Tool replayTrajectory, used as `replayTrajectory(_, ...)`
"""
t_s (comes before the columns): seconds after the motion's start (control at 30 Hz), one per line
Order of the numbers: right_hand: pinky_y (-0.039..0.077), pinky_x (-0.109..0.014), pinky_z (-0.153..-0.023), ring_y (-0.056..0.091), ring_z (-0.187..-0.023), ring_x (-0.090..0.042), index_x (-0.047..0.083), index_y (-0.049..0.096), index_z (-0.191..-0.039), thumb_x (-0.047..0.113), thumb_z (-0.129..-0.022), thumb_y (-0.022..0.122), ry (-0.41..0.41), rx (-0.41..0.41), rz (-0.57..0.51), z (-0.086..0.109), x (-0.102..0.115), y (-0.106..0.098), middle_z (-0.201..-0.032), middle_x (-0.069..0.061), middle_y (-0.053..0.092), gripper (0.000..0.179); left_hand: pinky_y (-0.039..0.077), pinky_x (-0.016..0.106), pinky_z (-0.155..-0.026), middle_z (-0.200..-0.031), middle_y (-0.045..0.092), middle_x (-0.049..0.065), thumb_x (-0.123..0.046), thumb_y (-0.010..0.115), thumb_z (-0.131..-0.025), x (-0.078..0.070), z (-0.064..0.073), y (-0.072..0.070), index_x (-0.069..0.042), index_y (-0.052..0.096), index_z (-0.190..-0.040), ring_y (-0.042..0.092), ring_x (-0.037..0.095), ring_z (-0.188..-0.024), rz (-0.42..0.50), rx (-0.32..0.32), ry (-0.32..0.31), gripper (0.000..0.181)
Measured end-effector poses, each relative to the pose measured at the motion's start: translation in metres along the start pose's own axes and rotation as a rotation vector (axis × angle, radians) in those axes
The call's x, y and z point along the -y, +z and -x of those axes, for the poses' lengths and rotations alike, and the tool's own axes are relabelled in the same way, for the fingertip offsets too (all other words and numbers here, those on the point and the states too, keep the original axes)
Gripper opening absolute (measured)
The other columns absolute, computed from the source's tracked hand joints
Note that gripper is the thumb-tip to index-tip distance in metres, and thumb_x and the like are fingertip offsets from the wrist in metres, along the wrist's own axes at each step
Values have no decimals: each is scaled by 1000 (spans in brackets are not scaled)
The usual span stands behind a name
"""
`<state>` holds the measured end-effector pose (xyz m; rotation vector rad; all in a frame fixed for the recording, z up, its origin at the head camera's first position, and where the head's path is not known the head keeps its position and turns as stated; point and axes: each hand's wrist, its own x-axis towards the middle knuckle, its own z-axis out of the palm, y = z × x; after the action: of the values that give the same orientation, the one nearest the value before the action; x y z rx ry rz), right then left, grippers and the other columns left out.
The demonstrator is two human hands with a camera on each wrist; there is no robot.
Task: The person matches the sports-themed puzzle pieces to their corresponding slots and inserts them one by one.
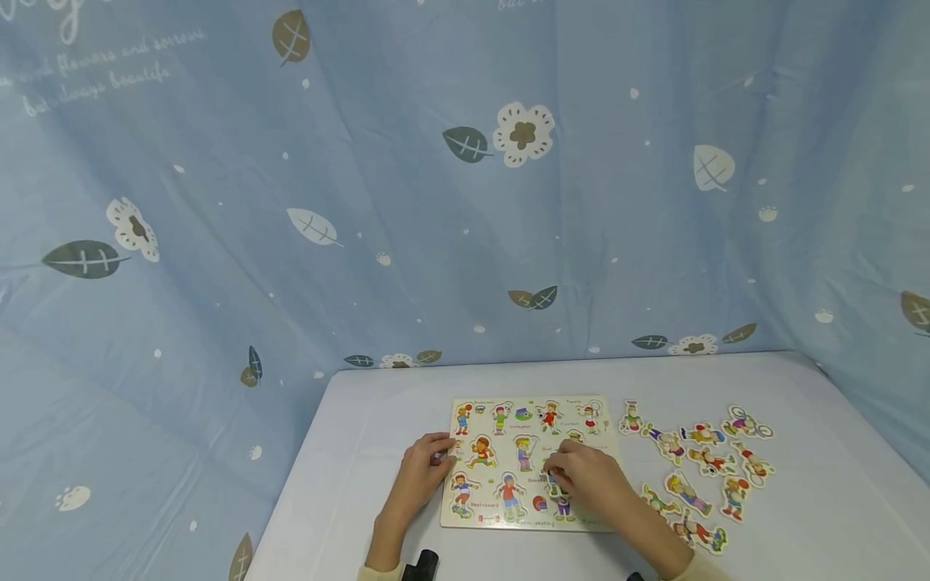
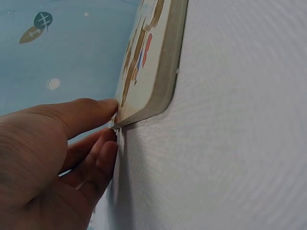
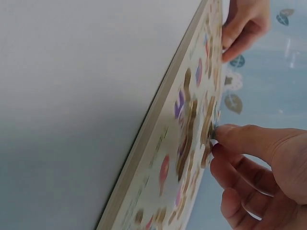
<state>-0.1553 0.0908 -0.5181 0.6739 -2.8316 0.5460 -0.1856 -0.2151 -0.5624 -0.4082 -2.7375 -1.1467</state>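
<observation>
A wooden puzzle board (image 1: 504, 457) lies on the table, printed with sports figures and words, several raised figure pieces set on it. My left hand (image 1: 421, 470) holds the board's left edge, with the thumb and fingertips at the rim in the left wrist view. Over the right half of the board, my right hand (image 1: 590, 480) pinches a small figure puzzle piece (image 3: 207, 136) between thumb and forefinger. That piece is close to the board's face; the fingers hide most of it, so its picture cannot be read.
Several loose figure pieces (image 1: 734, 496) lie spread on the white table (image 1: 378, 403) right of the board. Behind the table hangs a blue curtain (image 1: 407, 202) with leaves and flowers. The right forearm passes over the board's lower right corner.
</observation>
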Motion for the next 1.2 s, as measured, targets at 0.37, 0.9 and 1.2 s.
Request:
replayTrajectory(0.37, 39, -14, -52, 46, -64, 4, 21, 77, -89, 17, -82, 78, -53, -12, -63, -7, 21, 12, -82, 10, 63, 8, 57, 20, -78, -125, 65, 13, -11, 70, -88, 0, 0, 2, -2, 70, -116, 66, 21, -103, -13, 3, -24, 29)
replayTrajectory(0.9, 37, -12, -52, 43, -61, 4, 19, 78, -86, 11, -81, 77, -88, 0, -146, -13, 44, 31, -77, 10, 61, 10, 58, 24, -78, -125, 64, 13, -9, 69, -89, -2, 1, 0, -1, 70, -116, 66, 21, -102, -27, 9, -17, 28)
replayTrajectory(1.2, 41, -14, -54, 48, -64, 4, 21, 78, -87, 15, -82, 77, -79, 40, -147, -13, 49, 36, -80, 10, 62, 8, 58, 23, -78, -125, 64, 13, -10, 69, -89, -1, 0, 0, -1, 70, -116, 66, 21, -103, -17, 9, -15, 28)
